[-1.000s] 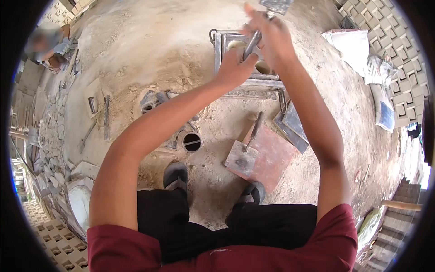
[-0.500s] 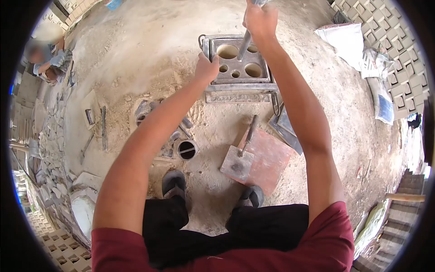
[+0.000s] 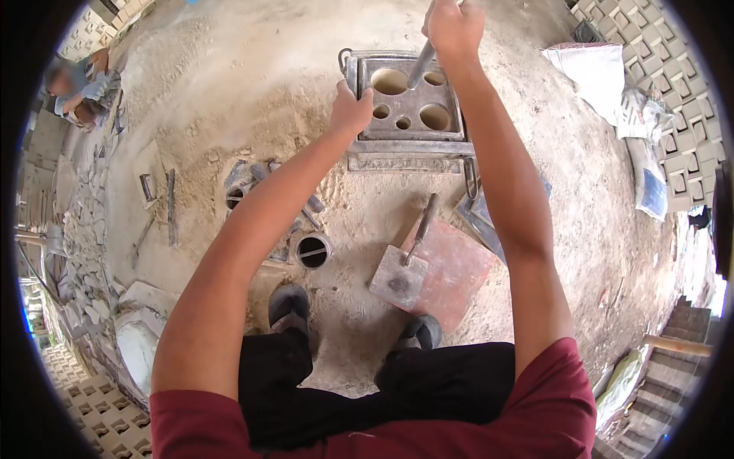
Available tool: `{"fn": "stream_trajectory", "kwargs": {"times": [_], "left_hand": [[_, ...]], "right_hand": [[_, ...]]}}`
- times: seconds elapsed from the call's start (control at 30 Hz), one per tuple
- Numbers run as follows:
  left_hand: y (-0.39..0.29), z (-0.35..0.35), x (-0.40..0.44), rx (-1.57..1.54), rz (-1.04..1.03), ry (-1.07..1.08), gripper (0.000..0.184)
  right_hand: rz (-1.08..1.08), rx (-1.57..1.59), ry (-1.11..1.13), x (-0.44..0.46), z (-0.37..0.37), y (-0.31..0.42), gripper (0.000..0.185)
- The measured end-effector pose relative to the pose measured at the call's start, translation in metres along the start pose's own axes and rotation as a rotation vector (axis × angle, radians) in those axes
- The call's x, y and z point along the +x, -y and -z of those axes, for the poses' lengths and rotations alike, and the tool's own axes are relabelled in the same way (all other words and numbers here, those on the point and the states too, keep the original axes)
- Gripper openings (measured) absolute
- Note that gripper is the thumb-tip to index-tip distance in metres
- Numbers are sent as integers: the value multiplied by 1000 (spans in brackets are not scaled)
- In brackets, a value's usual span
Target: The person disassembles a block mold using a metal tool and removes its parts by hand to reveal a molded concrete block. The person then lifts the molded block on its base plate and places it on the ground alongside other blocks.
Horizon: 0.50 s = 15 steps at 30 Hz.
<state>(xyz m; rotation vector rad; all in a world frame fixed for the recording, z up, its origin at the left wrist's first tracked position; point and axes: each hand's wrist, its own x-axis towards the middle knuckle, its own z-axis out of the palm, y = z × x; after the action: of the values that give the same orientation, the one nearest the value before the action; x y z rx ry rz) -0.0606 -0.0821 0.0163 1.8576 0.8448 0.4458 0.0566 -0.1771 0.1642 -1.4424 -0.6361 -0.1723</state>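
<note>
A rectangular metal mould point(image 3: 413, 141) with several round holes in its top lies on the dusty ground. My left hand point(image 3: 352, 111) is at its left side, fingers closed over the edge and the thumb toward the top plate. Above the mould's upper right part, my right hand point(image 3: 456, 30) is closed round a grey metal rod point(image 3: 421, 67). The rod slants down, its lower end over the plate between the two upper holes. Its top is mostly hidden by my fist.
A reddish board point(image 3: 462, 268) carries a square plate point(image 3: 397, 279) with a handle. Left of it are a round metal ring point(image 3: 313, 251) and loose tools. White sacks point(image 3: 596, 76) lie at the right. Another person point(image 3: 80, 92) sits at the far left, near rubble point(image 3: 88, 252).
My left hand has let go of the rod and moved left and down to the mould's edge. My right hand still holds the rod, now pointing down over the mould.
</note>
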Motion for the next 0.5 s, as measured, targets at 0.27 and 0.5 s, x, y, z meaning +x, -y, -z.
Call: {"fn": "stream_trajectory", "kwargs": {"times": [0.27,0.5], "left_hand": [[-9,3,-1,-78,72,-56,57],[-3,0,4,-103,31,-87,52]], "right_hand": [[-32,237,-69,25,10,-21,32],[-62,-112,43,20,11,-18,21]]}}
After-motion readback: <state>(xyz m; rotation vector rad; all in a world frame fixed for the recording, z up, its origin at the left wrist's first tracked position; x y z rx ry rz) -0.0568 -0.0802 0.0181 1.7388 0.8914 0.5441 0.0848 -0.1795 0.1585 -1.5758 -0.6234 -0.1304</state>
